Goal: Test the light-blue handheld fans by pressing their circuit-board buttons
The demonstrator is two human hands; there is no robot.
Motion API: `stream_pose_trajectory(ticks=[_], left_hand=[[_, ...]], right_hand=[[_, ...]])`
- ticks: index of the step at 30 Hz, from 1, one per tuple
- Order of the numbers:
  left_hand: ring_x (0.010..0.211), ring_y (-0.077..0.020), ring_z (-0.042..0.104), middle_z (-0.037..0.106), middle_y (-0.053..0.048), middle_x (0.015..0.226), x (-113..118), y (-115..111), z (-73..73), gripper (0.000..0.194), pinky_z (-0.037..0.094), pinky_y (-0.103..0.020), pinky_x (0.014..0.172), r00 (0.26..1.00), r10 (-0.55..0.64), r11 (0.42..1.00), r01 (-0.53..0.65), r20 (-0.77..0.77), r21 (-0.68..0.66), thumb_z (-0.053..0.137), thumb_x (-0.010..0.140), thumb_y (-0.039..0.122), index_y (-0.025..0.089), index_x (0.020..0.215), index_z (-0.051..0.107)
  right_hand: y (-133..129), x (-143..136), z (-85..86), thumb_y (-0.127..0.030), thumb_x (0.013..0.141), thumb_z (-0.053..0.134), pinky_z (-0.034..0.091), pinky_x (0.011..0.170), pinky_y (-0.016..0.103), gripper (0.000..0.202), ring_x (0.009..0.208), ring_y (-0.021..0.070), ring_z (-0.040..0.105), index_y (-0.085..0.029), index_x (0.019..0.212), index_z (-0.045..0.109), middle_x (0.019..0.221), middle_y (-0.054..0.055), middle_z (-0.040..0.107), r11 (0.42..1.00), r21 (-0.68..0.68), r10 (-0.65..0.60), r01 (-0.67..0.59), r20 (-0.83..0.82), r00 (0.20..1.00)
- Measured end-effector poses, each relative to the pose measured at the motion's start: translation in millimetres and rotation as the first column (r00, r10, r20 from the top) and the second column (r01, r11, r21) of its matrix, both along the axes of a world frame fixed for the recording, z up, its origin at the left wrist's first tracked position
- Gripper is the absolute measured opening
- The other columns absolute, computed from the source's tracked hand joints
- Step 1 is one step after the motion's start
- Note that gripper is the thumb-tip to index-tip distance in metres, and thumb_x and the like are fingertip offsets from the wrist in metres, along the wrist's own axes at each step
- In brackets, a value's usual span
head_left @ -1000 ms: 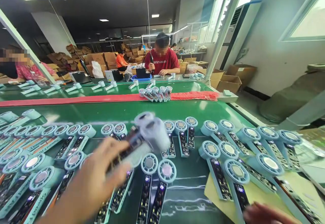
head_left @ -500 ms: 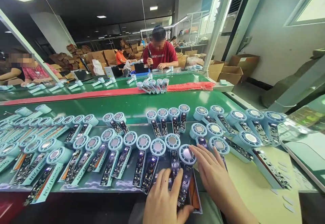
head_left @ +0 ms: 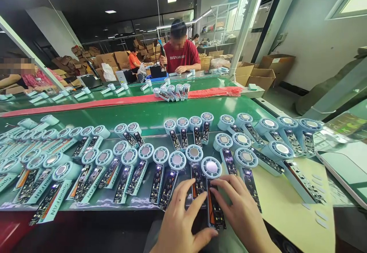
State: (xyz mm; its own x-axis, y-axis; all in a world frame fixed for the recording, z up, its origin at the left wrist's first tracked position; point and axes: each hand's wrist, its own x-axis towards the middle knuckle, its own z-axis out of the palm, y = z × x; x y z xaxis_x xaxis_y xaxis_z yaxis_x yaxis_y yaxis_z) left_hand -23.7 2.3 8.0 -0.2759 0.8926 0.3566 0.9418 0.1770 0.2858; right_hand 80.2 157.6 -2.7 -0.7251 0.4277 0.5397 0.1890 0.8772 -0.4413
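Note:
A light-blue handheld fan (head_left: pixel 211 167) lies in front of me, its round head pointing away. Its handle is uncovered: an orange strip (head_left: pixel 211 211) shows along the left, with a dark circuit board (head_left: pixel 220 216) to the right. Curled over the upper end of that board, my right hand (head_left: pixel 242 211) has thumb and index fingertips close together on it. My left hand (head_left: pixel 183 216) is open on the other side, fingers apart, index tip near the handle's left edge and thumb near its lower end. Another fan (head_left: pixel 194 152) lies just left, partly behind my left fingers.
Several similar fans (head_left: pixel 177 160) lie in rows on the bench. A yellowish sheet (head_left: pixel 298 222) with small pale pieces is at right. Beyond runs a green conveyor (head_left: pixel 137 111) with a red strip (head_left: pixel 114 103). A person in a red shirt (head_left: pixel 183 57) works opposite, holding a tool.
My right hand has moved from the fan's head down to the circuit board. The board has shifted from the handle's left side to its right, and the left hand has opened wider.

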Motion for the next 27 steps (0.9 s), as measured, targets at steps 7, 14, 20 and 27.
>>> stream_pose_trajectory(ticks=[7, 14, 20, 27], left_hand=[[0.119, -0.0277, 0.046, 0.043, -0.013, 0.131, 1.4, 1.3, 0.5, 0.042, 0.053, -0.041, 0.088, 1.0, 0.001, 1.0, -0.001, -0.007, -0.014, 0.055, 0.082, 0.034, 0.023, 0.122, 0.05], [0.115, -0.0251, 0.049, 0.047, -0.011, 0.126, -1.0, 1.0, 1.6, 0.034, 0.053, -0.038, 0.088, 1.0, -0.01, 0.997, 0.009, 0.019, 0.073, 0.056, 0.082, 0.034, 0.022, 0.113, 0.055], [0.116, -0.0271, 0.046, 0.049, -0.012, 0.122, 2.3, 3.0, -3.9, 0.036, 0.05, -0.042, 0.093, 0.999, -0.046, 0.993, 0.046, -0.001, 0.107, 0.066, 0.074, 0.034, 0.019, 0.106, 0.059], [0.116, -0.0293, 0.045, 0.053, -0.012, 0.12, 5.0, 3.3, -7.1, 0.035, 0.051, -0.045, 0.09, 0.999, -0.042, 0.99, 0.043, -0.015, 0.137, 0.068, 0.073, 0.032, 0.018, 0.104, 0.061]], right_hand=[[0.9, -3.6, 1.5, -0.023, 0.092, 0.042, 0.046, 0.067, 0.031, 0.011, 0.077, 0.0186, 0.054, -0.02, 0.092, 0.053, 0.082, 0.003, 0.057, 0.999, -0.035, 0.014, -0.013, 0.008, 1.0], [-2.0, -8.2, -0.4, -0.022, 0.092, 0.042, 0.044, 0.067, 0.031, 0.01, 0.075, 0.0193, 0.053, -0.019, 0.092, 0.051, 0.081, 0.004, 0.057, 1.0, 0.014, 0.015, -0.015, 0.0, 1.0], [-3.0, -7.5, -6.0, -0.018, 0.092, 0.042, 0.045, 0.068, 0.029, 0.009, 0.076, 0.0177, 0.054, -0.017, 0.095, 0.051, 0.081, 0.004, 0.056, 0.999, 0.027, 0.033, -0.031, -0.058, 0.998], [1.5, -8.2, -5.0, -0.015, 0.092, 0.042, 0.046, 0.07, 0.03, 0.012, 0.078, 0.0182, 0.055, -0.016, 0.097, 0.054, 0.083, 0.005, 0.058, 0.994, 0.062, 0.087, -0.086, -0.023, 0.996]])
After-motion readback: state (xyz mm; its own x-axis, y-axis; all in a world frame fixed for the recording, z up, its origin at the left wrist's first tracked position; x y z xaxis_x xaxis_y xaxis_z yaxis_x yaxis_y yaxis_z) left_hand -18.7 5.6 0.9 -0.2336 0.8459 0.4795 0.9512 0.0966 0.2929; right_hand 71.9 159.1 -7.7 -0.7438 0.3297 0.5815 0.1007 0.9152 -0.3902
